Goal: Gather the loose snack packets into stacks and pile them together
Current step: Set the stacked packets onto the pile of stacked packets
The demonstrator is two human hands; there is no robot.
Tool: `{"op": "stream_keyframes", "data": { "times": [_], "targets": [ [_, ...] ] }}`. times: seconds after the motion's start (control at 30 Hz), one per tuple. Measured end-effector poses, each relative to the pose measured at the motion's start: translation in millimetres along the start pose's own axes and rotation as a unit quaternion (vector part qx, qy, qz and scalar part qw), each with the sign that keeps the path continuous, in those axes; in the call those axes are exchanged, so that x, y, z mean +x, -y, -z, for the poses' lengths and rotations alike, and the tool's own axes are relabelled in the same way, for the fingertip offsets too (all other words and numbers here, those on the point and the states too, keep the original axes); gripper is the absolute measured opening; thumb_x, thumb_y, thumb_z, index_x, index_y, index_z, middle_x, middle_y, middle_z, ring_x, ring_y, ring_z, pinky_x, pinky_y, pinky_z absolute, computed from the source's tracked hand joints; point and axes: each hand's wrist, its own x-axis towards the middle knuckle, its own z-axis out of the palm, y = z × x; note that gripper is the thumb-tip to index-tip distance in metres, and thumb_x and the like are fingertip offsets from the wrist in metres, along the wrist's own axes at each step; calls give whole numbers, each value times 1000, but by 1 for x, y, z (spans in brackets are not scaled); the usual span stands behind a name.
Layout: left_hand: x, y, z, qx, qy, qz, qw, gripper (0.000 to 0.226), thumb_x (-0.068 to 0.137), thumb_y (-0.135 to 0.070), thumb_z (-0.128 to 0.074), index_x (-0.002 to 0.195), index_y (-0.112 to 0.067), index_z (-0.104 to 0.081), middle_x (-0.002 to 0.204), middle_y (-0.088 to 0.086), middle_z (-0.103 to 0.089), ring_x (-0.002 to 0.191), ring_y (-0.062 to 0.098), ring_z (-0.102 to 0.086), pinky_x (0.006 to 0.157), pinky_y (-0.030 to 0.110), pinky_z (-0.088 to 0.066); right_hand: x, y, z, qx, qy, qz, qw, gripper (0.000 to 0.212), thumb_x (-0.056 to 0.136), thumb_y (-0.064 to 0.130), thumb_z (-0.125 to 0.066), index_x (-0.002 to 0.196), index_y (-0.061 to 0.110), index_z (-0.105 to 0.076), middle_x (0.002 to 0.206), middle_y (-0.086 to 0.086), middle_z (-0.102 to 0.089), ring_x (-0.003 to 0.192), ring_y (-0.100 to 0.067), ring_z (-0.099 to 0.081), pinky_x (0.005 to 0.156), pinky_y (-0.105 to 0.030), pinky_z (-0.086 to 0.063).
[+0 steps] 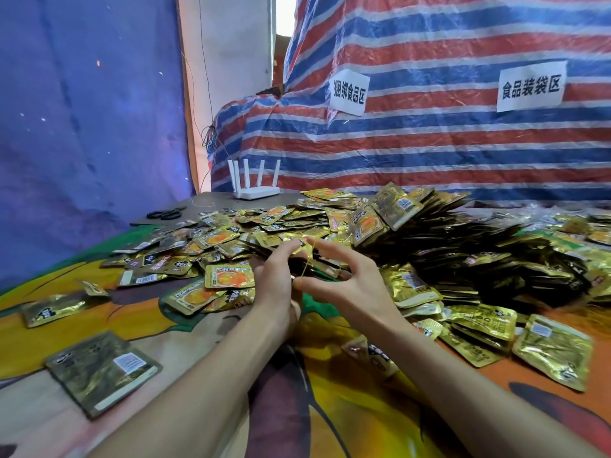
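Gold foil snack packets (228,276) lie loose across the colourful tablecloth (185,328). My left hand (274,279) grips a small dark stack of packets (325,270) on edge at the middle of the table. A thin yellow rubber band (308,256) is stretched over that stack. My right hand (350,282) hooks the band with its thumb and curled fingers and holds it taut just right of my left hand. Much of the stack is hidden behind both hands.
A tall heap of bundled packets (479,252) fills the right side. A white router (254,190) and black scissors (167,213) sit at the table's far left corner. One packet (102,371) lies alone at the front left. A striped tarp (429,143) hangs behind.
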Motion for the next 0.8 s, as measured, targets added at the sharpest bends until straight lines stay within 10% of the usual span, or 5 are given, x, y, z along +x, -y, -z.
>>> {"op": "stream_keyframes", "data": {
  "times": [0.13, 0.4, 0.67, 0.8],
  "targets": [
    [-3, -1, 1, -4, 20, -6, 1000, 16, 84, -10, -69, 68, -7, -67, 71, 15, -64, 60, 31, -67, 62, 42, -56, 1, 4, 0, -19, -14, -2, 1000, 66, 71, 25, -90, 132, 38, -65, 130, 8, -63, 121, -6, -59, 106, -38, -50],
    [-2, -9, 7, -96, 140, 96, 981, 29, 82, -16, -59, 61, -5, -76, 76, 16, -72, 67, 34, -73, 67, 44, -62, -3, 7, -4, -44, -2, 21, 999, 67, 64, 26, -94, 122, 45, -66, 127, 8, -58, 110, 14, -52, 81, 4, -35],
    [-7, -10, 5, -99, 212, 113, 966, 24, 69, -19, -61, 69, -2, -78, 82, 18, -74, 71, 35, -74, 59, 42, -61, -6, 10, 0, -23, 7, 21, 999, 70, 54, 36, -86, 121, 39, -65, 126, 5, -62, 117, -5, -58, 97, -25, -48],
    [-8, -11, 5, -97, 206, 128, 965, 26, 70, -19, -58, 62, -4, -77, 78, 16, -75, 66, 31, -74, 55, 38, -60, -6, 9, 3, -85, 14, 44, 995, 70, 63, 30, -91, 125, 31, -57, 126, 7, -53, 113, 5, -51, 88, -4, -38]
  ]
}}
